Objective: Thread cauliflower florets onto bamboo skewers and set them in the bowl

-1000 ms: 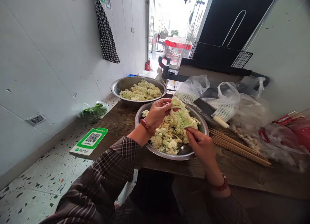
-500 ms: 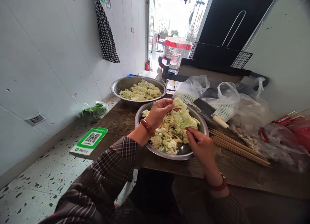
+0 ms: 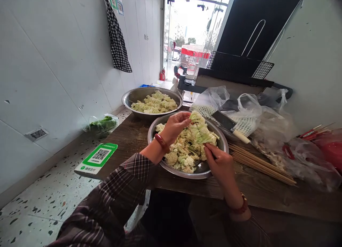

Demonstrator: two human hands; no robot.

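Observation:
Over the near metal basin [image 3: 151, 140], my left hand [image 3: 175, 127] pinches the upper end of a row of pale green cauliflower florets [image 3: 200, 127]. My right hand [image 3: 220, 159] is closed at the lower end of that row, its fingertips on a thin skewer that mostly hides behind the florets and fingers. Loose cauliflower pieces [image 3: 184, 159] fill much of the basin below both hands. Beside my right hand, a bundle of bamboo skewers [image 3: 260, 163] lies on the dark wooden table [image 3: 128, 136].
Behind stands a second metal basin [image 3: 128, 97] with skewered cauliflower [image 3: 155, 103]. A cleaver [image 3: 242, 136] and plastic bags [image 3: 247, 111] lie to the right. A green QR-code sign [image 3: 97, 157] sits at the table's left edge; bagged greens [image 3: 103, 124] are beyond it, by the wall.
The view has shifted slightly. Both hands keep their hold on the row of cauliflower, which tilts a little differently; the left fingers have drawn closer together at its top.

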